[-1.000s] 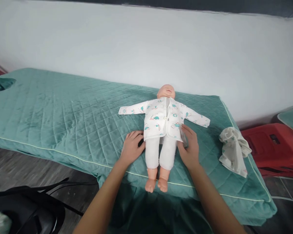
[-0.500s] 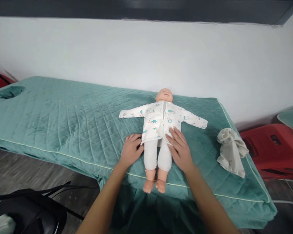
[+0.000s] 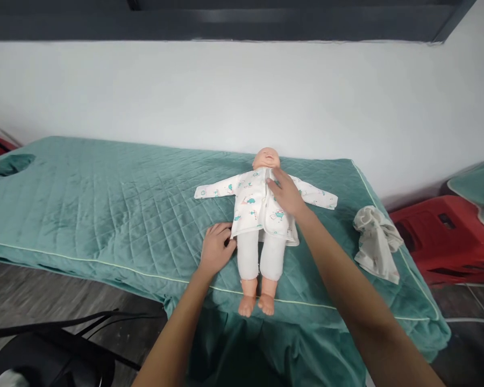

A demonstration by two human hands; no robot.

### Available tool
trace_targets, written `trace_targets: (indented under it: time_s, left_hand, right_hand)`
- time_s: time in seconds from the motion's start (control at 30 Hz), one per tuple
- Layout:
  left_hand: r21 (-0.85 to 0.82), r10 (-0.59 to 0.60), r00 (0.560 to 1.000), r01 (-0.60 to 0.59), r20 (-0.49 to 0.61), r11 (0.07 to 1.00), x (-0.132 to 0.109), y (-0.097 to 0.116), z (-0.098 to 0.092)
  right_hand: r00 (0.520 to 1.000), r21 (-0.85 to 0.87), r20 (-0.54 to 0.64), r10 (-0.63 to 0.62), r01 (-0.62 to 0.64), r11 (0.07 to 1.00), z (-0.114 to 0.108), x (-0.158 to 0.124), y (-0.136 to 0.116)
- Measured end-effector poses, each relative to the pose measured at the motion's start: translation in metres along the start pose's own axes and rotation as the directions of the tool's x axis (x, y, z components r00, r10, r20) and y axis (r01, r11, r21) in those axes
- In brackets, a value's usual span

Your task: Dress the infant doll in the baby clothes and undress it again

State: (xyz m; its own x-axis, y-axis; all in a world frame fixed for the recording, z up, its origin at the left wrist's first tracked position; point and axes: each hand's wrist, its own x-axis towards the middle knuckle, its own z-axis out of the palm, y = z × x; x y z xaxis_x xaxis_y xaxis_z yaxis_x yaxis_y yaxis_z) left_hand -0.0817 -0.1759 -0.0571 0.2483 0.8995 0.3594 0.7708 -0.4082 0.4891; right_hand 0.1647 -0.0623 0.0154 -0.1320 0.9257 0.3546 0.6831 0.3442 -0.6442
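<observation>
A baby doll (image 3: 267, 158) lies on its back on the green quilted bed (image 3: 145, 209), feet toward me. It wears a white printed jacket (image 3: 248, 199) with a front opening and white leg coverings (image 3: 248, 258); its feet are bare. Both sleeves stretch out sideways. My right hand (image 3: 285, 192) lies on the upper chest beside the front opening, fingers extended toward the collar and thumb apart. On the bed by the doll's hip rests my left hand (image 3: 218, 247), fingers bent and thumb apart, close against the jacket's lower corner.
A crumpled white printed cloth (image 3: 377, 242) lies near the bed's right end. Beyond that end stands a red plastic object (image 3: 447, 236). A white wall (image 3: 226, 97) runs behind the bed, and a black chair (image 3: 56, 355) is at the lower left.
My right hand has moved up from the jacket's lower front to the upper chest. My left hand stays by the hip. The view has shifted slightly.
</observation>
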Motion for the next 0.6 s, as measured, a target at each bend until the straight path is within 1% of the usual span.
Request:
trace_targets:
  time_s: [0.07,0.13,0.2,0.27,0.37,0.43,0.5,0.53,0.57,0.6]
  left_hand:
    - [0.003,-0.007,1.0,0.007,-0.002,1.0,0.0,-0.001,0.001]
    - [0.009,-0.011,1.0,0.011,0.001,1.0,0.001,-0.002,0.001]
    - [0.013,-0.008,1.0,0.008,0.003,1.0,0.001,-0.002,0.001]
    - [0.019,0.002,1.0,-0.002,0.0,1.0,0.0,-0.002,0.001]
    - [0.029,0.008,1.0,-0.008,-0.011,1.0,0.0,-0.002,0.001]
    - [0.021,0.001,1.0,0.0,-0.014,1.0,0.0,-0.002,0.001]
    - [0.007,-0.012,1.0,0.012,-0.009,1.0,0.0,-0.002,0.001]
    - [-0.002,-0.02,1.0,0.02,-0.009,1.0,0.0,-0.001,0.001]
    - [-0.017,-0.031,0.999,0.03,-0.014,0.999,0.0,-0.001,0.001]
    - [-0.043,-0.042,0.999,0.041,-0.028,0.998,0.0,-0.001,0.0]
  right_hand:
    - [0.989,-0.065,0.114,-0.091,0.099,0.993,0.002,0.013,-0.001]
    - [0.969,-0.102,0.193,-0.154,0.176,0.979,0.002,0.017,-0.001]
    - [0.965,-0.094,0.202,-0.166,0.188,0.978,0.002,0.012,0.001]
    - [0.97,-0.029,0.176,-0.17,0.178,0.984,0.0,0.002,0.003]
    - [0.978,0.151,0.103,-0.181,0.165,0.975,-0.003,-0.022,0.007]
    - [0.991,0.274,0.007,-0.137,0.13,0.953,-0.005,-0.042,0.012]
    - [0.99,0.365,-0.139,-0.019,0.069,0.928,-0.008,-0.062,0.022]
    - [0.974,0.388,-0.217,0.061,0.029,0.921,-0.01,-0.072,0.029]
    - [0.948,0.393,-0.283,0.144,-0.022,0.919,-0.012,-0.081,0.037]
    - [0.921,0.379,-0.326,0.214,-0.08,0.922,-0.015,-0.088,0.045]
